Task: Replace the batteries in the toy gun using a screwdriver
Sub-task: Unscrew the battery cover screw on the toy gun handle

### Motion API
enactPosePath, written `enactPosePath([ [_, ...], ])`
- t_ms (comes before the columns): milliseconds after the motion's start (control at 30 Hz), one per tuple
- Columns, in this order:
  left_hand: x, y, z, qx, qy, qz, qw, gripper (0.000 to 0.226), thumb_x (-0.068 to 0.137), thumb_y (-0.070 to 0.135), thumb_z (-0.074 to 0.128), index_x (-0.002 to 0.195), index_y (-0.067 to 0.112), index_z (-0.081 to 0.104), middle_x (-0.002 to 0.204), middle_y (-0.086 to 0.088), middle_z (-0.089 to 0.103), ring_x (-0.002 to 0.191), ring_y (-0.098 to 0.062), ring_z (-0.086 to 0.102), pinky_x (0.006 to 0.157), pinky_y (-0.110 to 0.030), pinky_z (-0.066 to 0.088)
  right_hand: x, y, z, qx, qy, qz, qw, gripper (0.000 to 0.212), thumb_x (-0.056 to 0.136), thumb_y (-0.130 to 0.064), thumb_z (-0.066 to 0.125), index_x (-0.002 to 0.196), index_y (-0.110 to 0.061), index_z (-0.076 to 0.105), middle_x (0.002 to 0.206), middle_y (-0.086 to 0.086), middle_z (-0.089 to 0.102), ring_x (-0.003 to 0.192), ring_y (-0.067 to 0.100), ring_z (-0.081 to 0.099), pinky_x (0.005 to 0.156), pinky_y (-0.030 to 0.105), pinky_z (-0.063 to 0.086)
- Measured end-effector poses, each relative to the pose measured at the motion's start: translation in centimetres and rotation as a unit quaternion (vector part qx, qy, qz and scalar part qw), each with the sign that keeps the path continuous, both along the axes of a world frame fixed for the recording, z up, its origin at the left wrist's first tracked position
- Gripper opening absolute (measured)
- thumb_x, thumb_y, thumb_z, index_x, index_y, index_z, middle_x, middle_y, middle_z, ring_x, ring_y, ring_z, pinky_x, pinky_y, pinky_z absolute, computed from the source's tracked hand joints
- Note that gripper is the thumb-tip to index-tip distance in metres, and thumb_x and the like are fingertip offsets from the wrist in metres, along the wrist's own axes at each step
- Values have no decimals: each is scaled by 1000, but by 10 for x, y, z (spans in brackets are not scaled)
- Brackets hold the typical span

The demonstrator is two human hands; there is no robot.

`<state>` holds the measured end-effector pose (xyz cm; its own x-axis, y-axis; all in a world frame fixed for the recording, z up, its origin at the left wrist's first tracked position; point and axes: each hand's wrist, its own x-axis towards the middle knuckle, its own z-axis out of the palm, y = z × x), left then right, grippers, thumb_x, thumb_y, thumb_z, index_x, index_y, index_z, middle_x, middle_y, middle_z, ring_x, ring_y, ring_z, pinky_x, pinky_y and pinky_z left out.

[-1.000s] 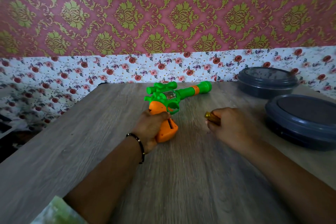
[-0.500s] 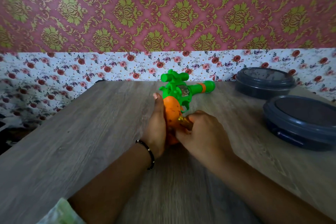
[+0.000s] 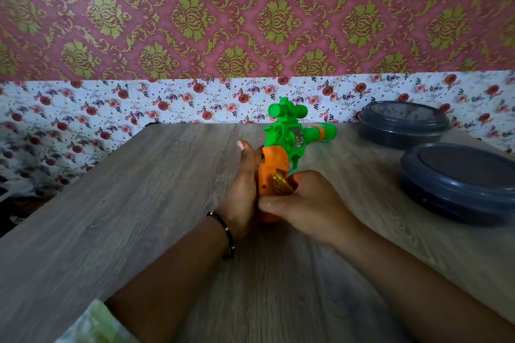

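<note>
Two dark lidded containers, the far one (image 3: 402,124) and the near one (image 3: 459,181), sit on the right of the wood-grain surface (image 3: 125,203), beside floral wallpaper (image 3: 111,103).

The green toy gun (image 3: 289,133) with an orange grip is standing tilted on the table, barrel pointing right, a gold battery (image 3: 282,183) lying against its grip

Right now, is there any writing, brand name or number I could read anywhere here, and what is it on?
None can be read.
Toy gun: no lettering shows on its green or orange parts.
Gold battery at the grip: any print is too blurred to read.
Two dark round containers: plain lids, no labels.
Wallpaper: patterns only, no words.
</note>
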<state>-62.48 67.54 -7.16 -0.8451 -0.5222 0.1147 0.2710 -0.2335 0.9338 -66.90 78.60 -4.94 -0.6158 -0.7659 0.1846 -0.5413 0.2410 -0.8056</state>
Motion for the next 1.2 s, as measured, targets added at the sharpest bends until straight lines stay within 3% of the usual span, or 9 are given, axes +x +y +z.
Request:
enactPosePath([
  [133, 2, -1, 2, -4, -13, -32, 999, 80, 91, 67, 3, 129, 21, 56, 111, -7, 72, 101, -19, 70, 89, -30, 57, -7, 12, 20, -27, -61, 26, 997, 29, 69, -31, 78, 61, -7, 62, 38, -9, 46, 37, 1, 44, 43, 17, 35],
  [233, 4, -3, -2, -50, -41, -14, 998, 72, 82, 74, 9, 121, 38, 58, 122, -1, 69, 110, -17, 67, 95, -35, 54, -42, 27, 28, 54, 76, -95, 991, 41, 68, -40, 75, 51, -14, 49, 39, -6, 46, 41, 4, 46, 40, 21, 29],
  [333, 3, -7, -3, -61, -45, 10, 997, 63, 89, 68, 4, 112, 42, 57, 115, 4, 68, 95, -12, 66, 80, -31, 54, -65, 35, 20, 193, 195, -171, 946, 42, 65, -51, 72, 60, -16, 49, 67, 3, 54, 66, 20, 54, 48, 27, 31],
  [500, 0, -15, -6, -30, -24, 45, 998, 73, 94, 64, 0, 127, 28, 55, 89, 4, 74, 74, -14, 65, 63, -26, 56, -72, 35, 11, 263, 207, -176, 926, 45, 67, -53, 69, 64, -20, 39, 81, 4, 50, 78, 24, 49, 64, 27, 38],
  [667, 3, -19, -8, -23, -34, 53, 998, 73, 93, 65, 0, 132, 29, 50, 103, -1, 69, 85, -20, 64, 72, -32, 54, -73, 33, 5, 299, 236, -172, 909, 33, 78, -46, 62, 83, -16, 49, 104, 10, 62, 98, 29, 58, 69, 28, 41],
  [800, 2, -20, -6, -16, -41, 57, 997, 72, 92, 67, 1, 121, 31, 55, 96, -4, 68, 80, -20, 62, 66, -30, 56, -74, 34, 17, 20, 306, -169, 937, 29, 87, -34, 54, 69, -11, 54, 66, 7, 55, 69, 31, 59, 56, 31, 42],
  [900, 1, -20, -8, -10, -57, 82, 995, 66, 92, 68, 3, 104, 37, 59, 92, -5, 68, 81, -22, 62, 72, -34, 54, -57, 33, 31, -164, 214, -123, 955, 62, 87, -59, 34, 70, -7, 63, 60, 13, 62, 57, 28, 60, 57, 36, 47],
  [1000, 0, -19, -8, 25, -54, 106, 993, 67, 92, 69, 7, 91, 29, 62, 80, -8, 63, 76, -24, 60, 77, -38, 50, -40, 27, 36, -146, 44, -73, 986, 80, 83, -73, 24, 72, -7, 68, 49, 9, 62, 46, 20, 61, 45, 23, 46],
  [1200, 0, -21, -12, 49, -56, 99, 992, 101, 61, 87, 24, 124, 17, 60, 78, -9, 63, 70, -24, 61, 77, -41, 51, -31, -1, 49, -218, -199, 97, 950, 45, 80, -36, 55, 92, 6, 63, 77, 20, 64, 64, 28, 62, 52, 31, 54],
])
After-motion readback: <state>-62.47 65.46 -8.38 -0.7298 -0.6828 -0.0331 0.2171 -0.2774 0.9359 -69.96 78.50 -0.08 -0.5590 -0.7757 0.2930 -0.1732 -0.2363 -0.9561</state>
